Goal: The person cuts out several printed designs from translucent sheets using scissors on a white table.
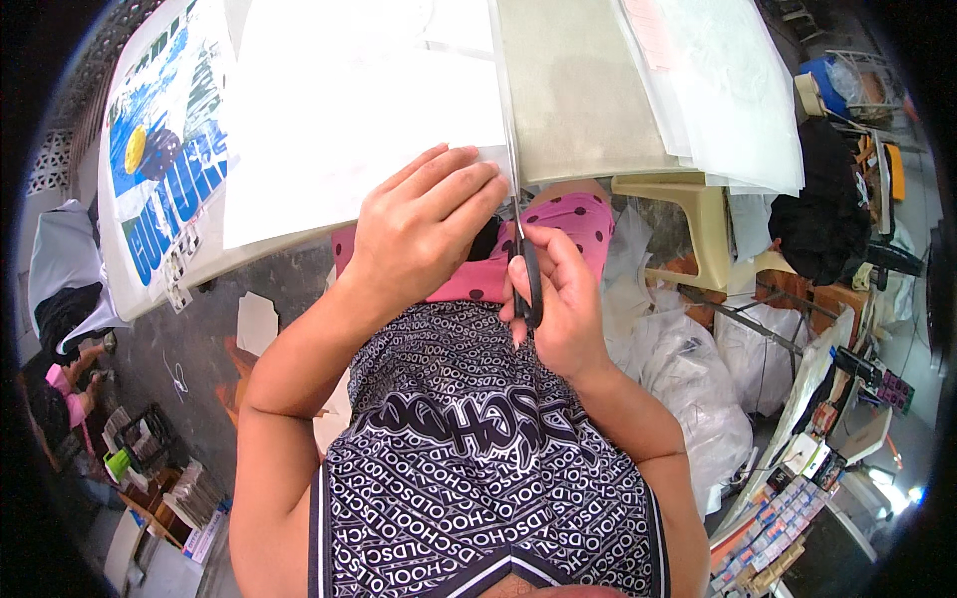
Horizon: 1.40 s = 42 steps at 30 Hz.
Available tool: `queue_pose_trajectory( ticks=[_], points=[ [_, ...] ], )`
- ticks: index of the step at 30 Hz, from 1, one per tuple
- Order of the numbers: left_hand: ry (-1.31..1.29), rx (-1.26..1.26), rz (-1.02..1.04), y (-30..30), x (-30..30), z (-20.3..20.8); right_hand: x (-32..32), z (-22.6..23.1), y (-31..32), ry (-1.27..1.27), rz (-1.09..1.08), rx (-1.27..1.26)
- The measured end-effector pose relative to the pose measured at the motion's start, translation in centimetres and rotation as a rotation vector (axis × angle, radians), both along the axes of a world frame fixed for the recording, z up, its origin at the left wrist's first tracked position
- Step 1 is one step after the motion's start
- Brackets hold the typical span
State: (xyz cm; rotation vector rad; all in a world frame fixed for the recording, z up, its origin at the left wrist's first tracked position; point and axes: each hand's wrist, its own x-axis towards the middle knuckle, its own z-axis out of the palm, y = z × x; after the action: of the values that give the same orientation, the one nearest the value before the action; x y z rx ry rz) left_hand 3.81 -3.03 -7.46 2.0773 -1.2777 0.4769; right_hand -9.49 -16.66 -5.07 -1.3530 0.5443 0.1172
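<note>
A pair of scissors [533, 284] with black handles is gripped in my right hand [568, 304], whose fingers wrap round the loops. The blades point away from me, at the right edge of a large white sheet [329, 130]. My left hand [429, 214] lies on that sheet's near right corner, fingers stretched out, just left of the blades. From the blades a narrow pale strip [505, 80] runs away from me along the sheet's edge; whether it is paper or a straightedge I cannot tell. The sheet rests on a beige table [573, 100].
At the table's right lies a stack of translucent sheets [733, 110]. A printed blue-and-yellow sheet [164, 149] is at its left. A cream plastic stool [688, 214] stands under the right side. Clear plastic bags [688, 389] lie on the right, and a person [75, 394] is at far left.
</note>
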Motion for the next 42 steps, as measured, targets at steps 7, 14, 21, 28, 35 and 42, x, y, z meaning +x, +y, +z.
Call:
queue_pose_trajectory(
  ticks=[7, 14, 21, 28, 35, 42],
  points=[
    [0.020, -0.016, 0.010, -0.2, -0.2, -0.2, -0.6, 0.4, -0.1, 0.028, -0.015, 0.092],
    [0.011, 0.000, 0.023, -0.2, 0.0, -0.5, -1.5, 0.7, -0.1, 0.086, -0.021, 0.124],
    [0.024, 0.000, 0.039, -0.2, -0.1, -0.7, -2.2, 0.5, 0.3, 0.117, -0.020, 0.078],
    [0.053, -0.014, -0.006, 0.1, -0.6, 0.7, 0.0, -0.1, 0.0, 0.027, -0.022, 0.002],
    [0.057, -0.057, -0.015, 0.1, -1.0, 1.3, 0.6, -0.3, -0.2, -0.007, -0.031, 0.045],
    [0.074, -0.074, -0.018, 0.2, -1.7, 1.9, 2.0, -0.4, -0.4, -0.083, -0.045, -0.045]
  ],
)
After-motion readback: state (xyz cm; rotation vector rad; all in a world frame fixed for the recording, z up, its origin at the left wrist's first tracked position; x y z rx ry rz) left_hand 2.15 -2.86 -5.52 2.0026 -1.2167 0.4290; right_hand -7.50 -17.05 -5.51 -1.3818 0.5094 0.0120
